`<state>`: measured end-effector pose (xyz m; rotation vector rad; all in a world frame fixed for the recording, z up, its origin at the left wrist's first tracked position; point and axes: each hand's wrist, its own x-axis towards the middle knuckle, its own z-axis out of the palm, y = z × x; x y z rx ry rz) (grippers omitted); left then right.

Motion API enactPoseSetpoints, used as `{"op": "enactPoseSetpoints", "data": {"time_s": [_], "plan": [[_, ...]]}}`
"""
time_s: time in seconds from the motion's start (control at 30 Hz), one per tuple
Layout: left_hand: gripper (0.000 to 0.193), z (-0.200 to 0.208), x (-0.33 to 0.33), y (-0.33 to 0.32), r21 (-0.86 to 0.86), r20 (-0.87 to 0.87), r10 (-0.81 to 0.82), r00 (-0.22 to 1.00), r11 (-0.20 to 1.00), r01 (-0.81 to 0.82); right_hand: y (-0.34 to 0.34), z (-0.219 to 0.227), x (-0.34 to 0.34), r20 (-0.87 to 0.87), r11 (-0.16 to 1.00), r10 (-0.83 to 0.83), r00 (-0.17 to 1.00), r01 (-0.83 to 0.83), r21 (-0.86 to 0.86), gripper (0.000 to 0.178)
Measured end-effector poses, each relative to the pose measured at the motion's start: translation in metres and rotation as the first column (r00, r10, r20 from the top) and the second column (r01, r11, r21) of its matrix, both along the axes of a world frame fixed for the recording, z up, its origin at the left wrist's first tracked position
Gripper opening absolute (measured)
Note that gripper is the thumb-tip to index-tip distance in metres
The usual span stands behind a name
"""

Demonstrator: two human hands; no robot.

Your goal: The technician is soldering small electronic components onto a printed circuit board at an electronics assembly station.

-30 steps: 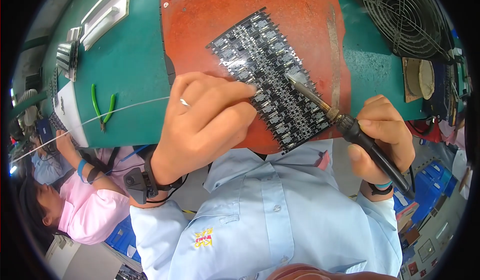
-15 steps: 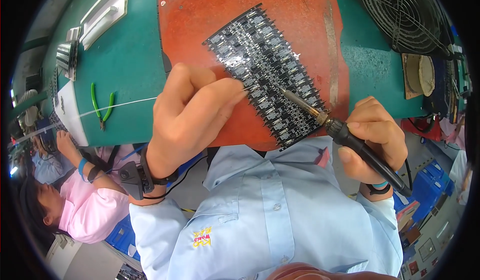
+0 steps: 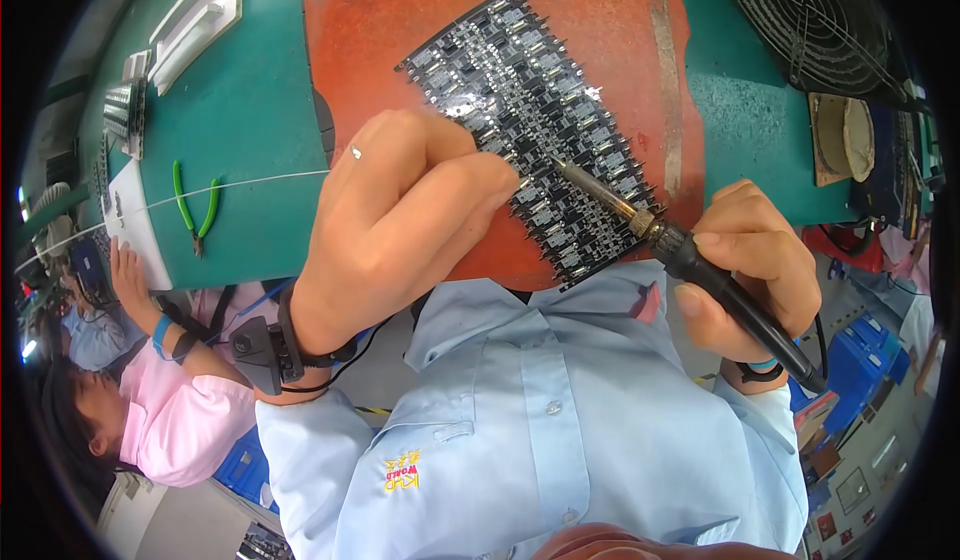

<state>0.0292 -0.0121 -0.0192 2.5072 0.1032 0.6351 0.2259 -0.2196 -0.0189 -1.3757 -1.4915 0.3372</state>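
A black panel of small circuit boards [image 3: 560, 130] lies slanted on an orange-red mat [image 3: 400, 20]. My right hand [image 3: 752, 270] is closed round the black handle of a soldering iron [image 3: 700, 263], whose metal tip points left and reaches over the middle of the panel. Over the panel's left edge, my left hand [image 3: 400, 215] pinches a thin silvery solder wire [image 3: 260, 178]. That wire trails away to the far left, across the table. Its working end near my fingertips is hard to make out, and the hand hides part of the panel.
Green-handled cutters [image 3: 197, 210] lie on the green table [image 3: 255, 80], left of the mat. White holders [image 3: 195, 30] sit at the back left, a black fan guard [image 3: 800, 20] and a spool [image 3: 845, 138] at the right. A co-worker in pink [image 3: 180, 415] sits at left.
My left hand has shifted slightly right and up over the panel. The iron's tip has moved a little left and up. The whole view has shifted slightly.
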Motion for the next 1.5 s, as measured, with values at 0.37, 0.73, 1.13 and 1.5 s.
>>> {"op": "enactPoseSetpoints", "data": {"time_s": [0.37, 0.73, 1.13, 1.5], "plan": [[0.022, -0.001, 0.018, 0.001, 0.062, -0.032, -0.034, 0.999, 0.997, 0.036, 0.001, -0.002, 0.001, 0.022, 1.000, -0.001, 1.000, 0.001, 0.027, 0.031], [0.023, -0.003, 0.024, 0.001, 0.084, -0.040, -0.025, 0.999, 0.996, 0.029, 0.002, 0.004, -0.001, 0.046, 1.000, 0.004, 0.999, -0.003, -0.021, 0.036], [0.012, -0.018, 0.002, 0.001, 0.279, 0.034, -0.125, 0.992, 0.954, 0.110, 0.004, 0.010, -0.004, 0.074, 0.999, 0.008, 0.997, -0.006, -0.035, 0.038], [0.012, -0.019, 0.000, 0.001, 0.280, 0.038, -0.113, 0.993, 0.955, 0.098, 0.005, 0.006, -0.003, 0.047, 1.000, 0.001, 0.999, -0.001, 0.013, 0.038]]}}
